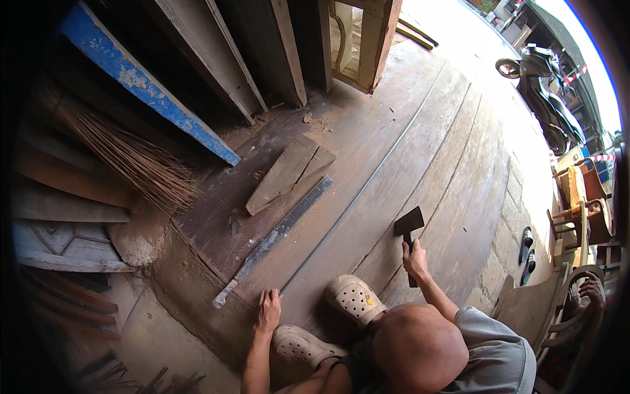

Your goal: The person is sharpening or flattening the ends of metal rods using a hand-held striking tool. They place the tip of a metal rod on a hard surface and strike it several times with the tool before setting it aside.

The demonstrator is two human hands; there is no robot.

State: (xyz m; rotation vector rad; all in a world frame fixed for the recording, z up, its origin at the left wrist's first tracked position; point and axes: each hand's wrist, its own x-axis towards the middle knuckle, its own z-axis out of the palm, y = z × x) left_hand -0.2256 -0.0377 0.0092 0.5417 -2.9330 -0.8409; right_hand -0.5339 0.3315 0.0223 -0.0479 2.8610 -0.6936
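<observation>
My right hand (415,259) is wrapped round the dark handle of a short-handled tool with a broad, flat, black head (409,221). It is held over the boards right of centre, head pointing away from me. My left hand (267,310) is low on the floor, fingers bent, at the near end of a long thin grey metal rod (369,180). The rod runs away to the upper right across the boards. Whether those fingers grip its end I cannot make out. Left of the rod lie a flat, worn grey metal bar (282,230) and a split wooden block (292,172).
Beige clogs (354,299) are on my feet. A twig broom (131,148), a chipped blue board (151,85) and leaning planks line the left. A wooden frame (364,46) stands at the far side. Chairs (577,197), sandals (527,256) and a motor scooter (545,98) are to the right.
</observation>
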